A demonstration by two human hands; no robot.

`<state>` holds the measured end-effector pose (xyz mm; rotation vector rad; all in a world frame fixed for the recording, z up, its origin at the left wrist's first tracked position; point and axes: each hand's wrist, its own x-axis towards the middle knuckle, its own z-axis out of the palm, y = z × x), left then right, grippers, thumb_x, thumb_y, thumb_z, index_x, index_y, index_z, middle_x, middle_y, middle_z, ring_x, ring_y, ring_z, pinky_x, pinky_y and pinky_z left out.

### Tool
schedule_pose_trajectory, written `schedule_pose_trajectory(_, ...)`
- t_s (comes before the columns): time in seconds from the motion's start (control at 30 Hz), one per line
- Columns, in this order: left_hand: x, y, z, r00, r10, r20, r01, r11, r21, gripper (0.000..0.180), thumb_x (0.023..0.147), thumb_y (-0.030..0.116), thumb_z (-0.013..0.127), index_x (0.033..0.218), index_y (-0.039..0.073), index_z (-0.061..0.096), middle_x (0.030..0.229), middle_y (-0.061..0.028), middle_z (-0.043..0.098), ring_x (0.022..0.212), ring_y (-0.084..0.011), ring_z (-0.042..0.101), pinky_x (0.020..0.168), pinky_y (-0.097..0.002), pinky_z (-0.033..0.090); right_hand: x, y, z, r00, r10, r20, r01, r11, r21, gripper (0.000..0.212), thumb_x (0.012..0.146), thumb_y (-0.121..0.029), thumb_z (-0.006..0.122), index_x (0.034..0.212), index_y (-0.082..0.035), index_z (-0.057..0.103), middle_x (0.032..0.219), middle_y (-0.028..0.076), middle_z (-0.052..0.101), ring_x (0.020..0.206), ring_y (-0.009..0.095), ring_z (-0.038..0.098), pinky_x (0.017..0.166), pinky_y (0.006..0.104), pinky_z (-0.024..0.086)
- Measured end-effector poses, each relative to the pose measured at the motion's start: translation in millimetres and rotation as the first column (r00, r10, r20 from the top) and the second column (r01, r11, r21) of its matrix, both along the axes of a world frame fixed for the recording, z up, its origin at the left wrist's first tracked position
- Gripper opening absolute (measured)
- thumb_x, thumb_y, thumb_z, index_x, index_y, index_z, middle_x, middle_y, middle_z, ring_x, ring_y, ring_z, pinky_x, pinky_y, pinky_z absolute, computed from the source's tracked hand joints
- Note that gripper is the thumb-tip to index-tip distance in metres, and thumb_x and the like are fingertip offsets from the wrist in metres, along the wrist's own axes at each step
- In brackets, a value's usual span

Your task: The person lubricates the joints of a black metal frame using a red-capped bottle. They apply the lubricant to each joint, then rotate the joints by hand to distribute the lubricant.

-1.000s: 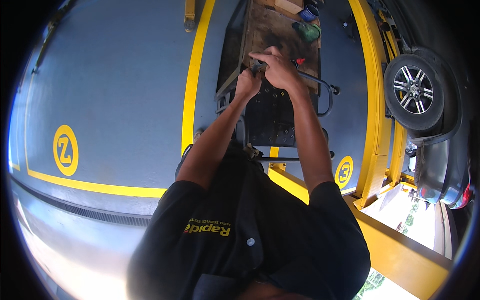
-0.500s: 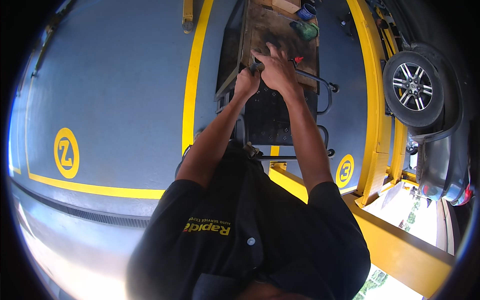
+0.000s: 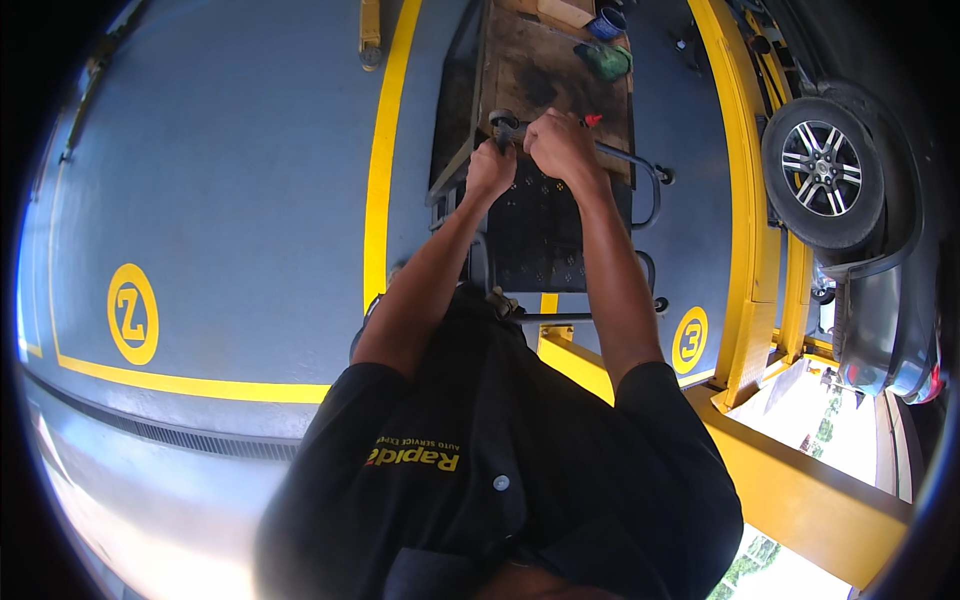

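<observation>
My left hand (image 3: 490, 168) is closed around the lower end of a dark part with a round, ring-like head (image 3: 503, 119); its exact kind I cannot make out. The head sticks up just beyond my left fingers, and a short dark stem runs right toward my right hand. My right hand (image 3: 560, 145) is curled shut at that stem's right end, its fingertips partly hidden. Both hands are above the near end of a stained wooden board (image 3: 515, 70). A small red tip (image 3: 593, 120) shows just beyond my right knuckles.
A green cloth-like bundle (image 3: 606, 62), a blue tin (image 3: 607, 24) and a light wooden block (image 3: 568, 10) lie on the board. Nearer me is a black perforated panel (image 3: 540, 235) with a grey tube frame (image 3: 655, 205). Right stand a yellow post (image 3: 745, 200) and a car wheel (image 3: 822, 172).
My right hand has drawn back and curled its outstretched fingers. The part's round head now shows beyond my left hand, which has stayed closed in nearly the same place.
</observation>
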<state>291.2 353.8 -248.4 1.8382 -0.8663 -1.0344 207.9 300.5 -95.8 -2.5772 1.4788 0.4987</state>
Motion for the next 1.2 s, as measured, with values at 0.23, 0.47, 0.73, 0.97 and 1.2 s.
schedule_pose_trajectory(0.23, -2.4, -0.6, -13.1, 1.000, -0.016, 0.022, 0.019, 0.993, -0.117, 0.048, 0.104, 0.037, 0.061, 0.121, -0.006, 0.071, 0.115, -0.0350, 0.073, 0.114, -0.0528, 0.070, 0.095, -0.0609, 0.057, -13.9, 2.3, -29.6, 0.923, 0.155, 0.354, -0.046, 0.954, -0.297, 0.033, 0.088, -0.002, 0.064, 0.115, -0.012, 0.080, 0.153, 0.018, 0.057, 0.141, 0.039, 0.055, 0.115, 0.0481, 0.049)
schedule_pose_trajectory(0.47, 2.7, 0.2, -3.0, 1.000, -0.028, -0.002, 0.027, 0.993, -0.114, 0.052, 0.104, 0.039, 0.064, 0.122, -0.009, 0.070, 0.116, -0.0355, 0.073, 0.118, -0.0516, 0.069, 0.097, -0.0590, 0.055, 2.3, 14.9, -8.6, 0.860, 0.221, 0.461, -0.195, 0.975, -0.103, 0.043, 0.104, -0.017, 0.064, 0.145, -0.005, 0.066, 0.141, 0.016, 0.061, 0.135, 0.036, 0.060, 0.108, 0.0507, 0.054)
schedule_pose_trajectory(0.73, 8.0, -2.1, -18.1, 0.995, -0.009, 0.095, 0.018, 0.996, -0.091, 0.049, 0.101, 0.037, 0.067, 0.116, -0.010, 0.069, 0.111, -0.0379, 0.073, 0.113, -0.0539, 0.069, 0.094, -0.0601, 0.055, 21.1, 16.9, 9.4, 0.923, -0.121, 0.366, 0.145, 0.989, -0.038, 0.037, 0.108, -0.038, 0.061, 0.109, -0.005, 0.077, 0.104, 0.017, 0.076, 0.097, 0.039, 0.076, 0.087, 0.0530, 0.062)
schedule_pose_trajectory(0.97, -8.3, -6.0, -14.4, 1.000, -0.009, 0.030, 0.014, 0.982, -0.186, 0.050, 0.102, 0.038, 0.068, 0.112, -0.011, 0.073, 0.108, -0.0373, 0.074, 0.112, -0.0519, 0.071, 0.091, -0.0561, 0.057, -7.7, 15.0, -32.7, 0.887, 0.024, 0.461, 0.132, 0.944, -0.302, 0.043, 0.108, -0.043, 0.060, 0.100, -0.006, 0.079, 0.110, 0.019, 0.072, 0.100, 0.042, 0.074, 0.087, 0.0533, 0.060)
schedule_pose_trajectory(1.2, -3.3, -5.6, -19.0, 0.993, -0.013, 0.120, 0.026, 0.994, -0.104, 0.049, 0.103, 0.036, 0.061, 0.112, -0.011, 0.072, 0.108, -0.0381, 0.073, 0.108, -0.0553, 0.070, 0.093, -0.0606, 0.056, -22.9, 17.6, -20.2, 0.792, -0.052, 0.608, 0.161, 0.979, -0.126, 0.042, 0.104, -0.017, 0.062, 0.145, -0.016, 0.066, 0.145, 0.023, 0.054, 0.132, 0.044, 0.060, 0.107, 0.0551, 0.055)
